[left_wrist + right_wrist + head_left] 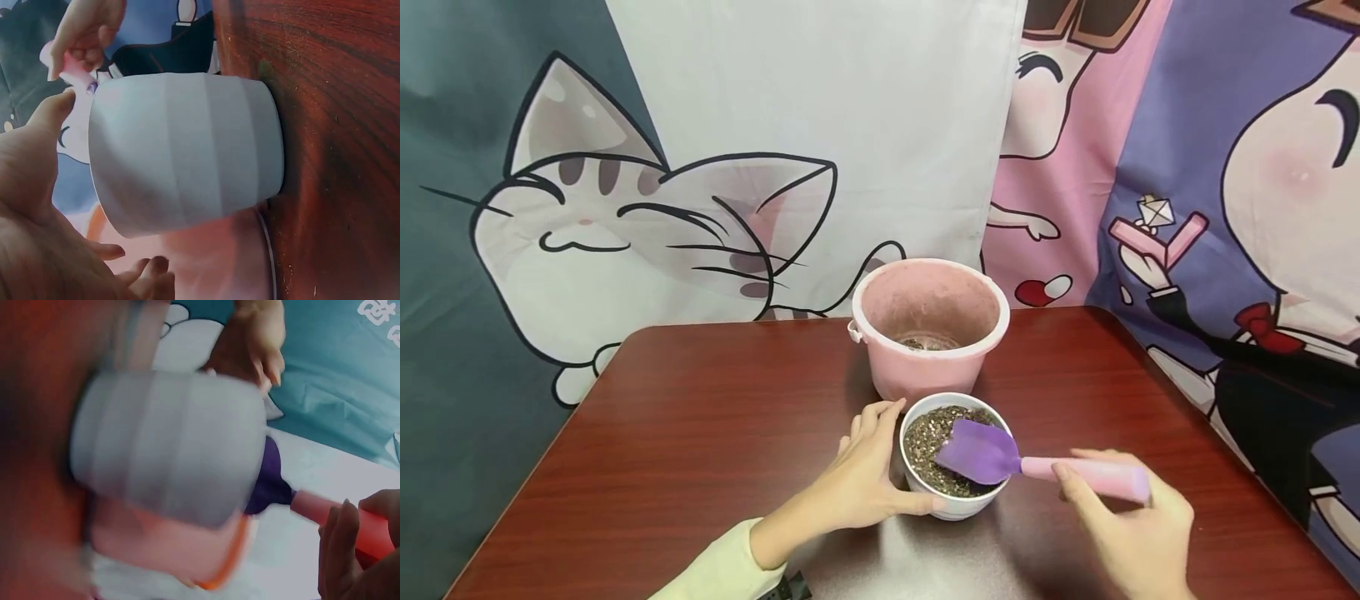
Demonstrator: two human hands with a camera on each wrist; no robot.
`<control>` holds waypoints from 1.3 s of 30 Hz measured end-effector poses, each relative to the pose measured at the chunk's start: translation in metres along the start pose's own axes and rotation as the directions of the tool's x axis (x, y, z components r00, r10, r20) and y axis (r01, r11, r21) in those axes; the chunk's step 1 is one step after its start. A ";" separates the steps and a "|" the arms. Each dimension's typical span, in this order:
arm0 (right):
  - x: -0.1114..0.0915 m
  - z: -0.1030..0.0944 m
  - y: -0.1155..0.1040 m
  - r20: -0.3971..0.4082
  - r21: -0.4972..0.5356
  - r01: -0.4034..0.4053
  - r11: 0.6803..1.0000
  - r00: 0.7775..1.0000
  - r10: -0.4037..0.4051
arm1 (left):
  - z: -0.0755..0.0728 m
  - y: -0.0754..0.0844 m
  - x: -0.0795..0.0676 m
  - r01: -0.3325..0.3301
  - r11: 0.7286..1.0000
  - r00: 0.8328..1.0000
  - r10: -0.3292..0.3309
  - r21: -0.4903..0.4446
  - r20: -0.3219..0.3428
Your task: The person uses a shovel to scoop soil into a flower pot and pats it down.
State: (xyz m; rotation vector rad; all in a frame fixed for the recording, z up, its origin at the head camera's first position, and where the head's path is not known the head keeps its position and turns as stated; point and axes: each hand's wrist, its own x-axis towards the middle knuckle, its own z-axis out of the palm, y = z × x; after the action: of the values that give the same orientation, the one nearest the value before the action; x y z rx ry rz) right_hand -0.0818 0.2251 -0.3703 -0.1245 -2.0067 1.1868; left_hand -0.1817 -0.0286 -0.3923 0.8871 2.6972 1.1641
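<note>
A white flowerpot (957, 507) stands upright on the table, filled near its rim with dark, speckled soil (927, 437). My left hand (865, 479) is spread around the pot's left side, with the thumb by its front rim; in the left wrist view the fingers look extended rather than curled round the pot (187, 150). My right hand (1138, 525) grips the pink handle of a small garden trowel (1086, 477). Its purple blade (977, 452) lies over the soil, inside the rim on the right. The right wrist view is blurred, with the blade (270, 478) partly hidden by the pot.
Right behind the pot stands a pink bucket (925, 379) with a little soil at its bottom. The reddish-brown wooden table (700, 433) ends just behind the bucket. A cartoon-printed cloth (850, 100) hangs beyond it. A dark object (793, 587) shows at the bottom, below the left sleeve.
</note>
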 end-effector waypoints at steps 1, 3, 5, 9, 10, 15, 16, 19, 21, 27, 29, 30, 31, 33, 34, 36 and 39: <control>0.006 0.000 0.001 0.009 0.025 0.074 0.997 0.997 -0.074 | 0.000 -0.001 -0.001 0.001 1.000 1.000 -0.001 -0.017 0.004; 0.018 -0.001 0.002 0.029 0.073 0.207 0.976 0.977 -0.210 | 0.000 -0.003 -0.002 -0.002 0.999 1.000 0.003 -0.041 0.010; 0.031 0.000 0.000 0.065 0.096 0.282 0.955 0.955 -0.289 | 0.000 -0.004 -0.002 -0.009 0.998 1.000 0.010 -0.055 0.016; 0.056 0.000 -0.010 0.140 0.073 0.316 0.946 0.936 -0.323 | -0.002 -0.001 -0.001 -0.018 0.998 0.999 0.020 -0.065 0.031; 0.062 0.000 -0.014 0.156 0.057 0.302 0.952 0.939 -0.307 | -0.004 0.000 0.000 -0.016 0.998 0.999 0.019 -0.067 0.031; 0.090 -0.002 -0.028 0.220 0.026 0.207 0.978 0.953 -0.208 | -0.010 0.003 0.004 -0.007 0.995 1.000 0.010 -0.096 0.027; 0.096 -0.002 -0.030 0.230 0.017 0.190 0.982 0.955 -0.189 | -0.010 0.002 0.004 -0.009 0.995 0.999 0.012 -0.101 0.032; 0.115 0.000 -0.036 0.260 0.013 0.152 0.988 0.954 -0.150 | -0.010 0.000 0.003 -0.009 0.995 0.998 0.015 -0.104 0.054; 0.130 0.004 -0.040 0.282 0.033 0.142 0.989 0.948 -0.145 | -0.009 -0.001 0.002 -0.012 0.995 0.998 0.018 -0.098 0.064; 0.171 0.031 -0.047 0.241 0.239 0.035 0.970 0.966 -0.094 | -0.006 -0.004 0.001 -0.034 0.996 0.997 0.039 -0.082 0.059; 0.181 0.046 -0.046 0.229 0.310 -0.010 0.951 0.971 -0.065 | -0.005 -0.005 0.000 -0.043 0.996 0.997 0.048 -0.084 0.061; 0.186 0.054 -0.045 0.225 0.325 -0.024 0.945 0.973 -0.053 | -0.004 -0.005 0.000 -0.045 0.995 0.997 0.051 -0.087 0.065; 0.189 0.062 -0.043 0.229 0.328 -0.037 0.944 0.972 -0.042 | -0.004 -0.005 -0.001 -0.047 0.995 0.996 0.054 -0.091 0.069; 0.195 0.080 -0.038 0.221 0.291 -0.026 0.956 0.974 -0.041 | -0.004 -0.006 -0.001 -0.050 0.993 0.996 0.058 -0.110 0.075; 0.197 0.089 -0.034 0.220 0.271 -0.024 0.962 0.975 -0.038 | -0.005 -0.006 -0.001 -0.050 0.991 0.995 0.059 -0.120 0.079; 0.200 0.108 -0.027 0.239 0.226 -0.031 0.974 0.971 -0.025 | -0.007 -0.006 -0.002 -0.051 0.990 0.995 0.061 -0.128 0.082; 0.203 0.132 -0.016 0.345 0.179 -0.102 0.978 0.938 0.035 | -0.008 -0.007 -0.002 -0.049 0.990 0.995 0.061 -0.130 0.084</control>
State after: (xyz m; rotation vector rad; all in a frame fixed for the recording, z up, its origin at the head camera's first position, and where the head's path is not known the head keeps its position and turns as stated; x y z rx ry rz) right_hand -0.3046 0.2142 -0.2745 0.1192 -2.1790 1.5282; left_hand -0.1855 -0.0382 -0.3916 0.9747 2.5129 1.2606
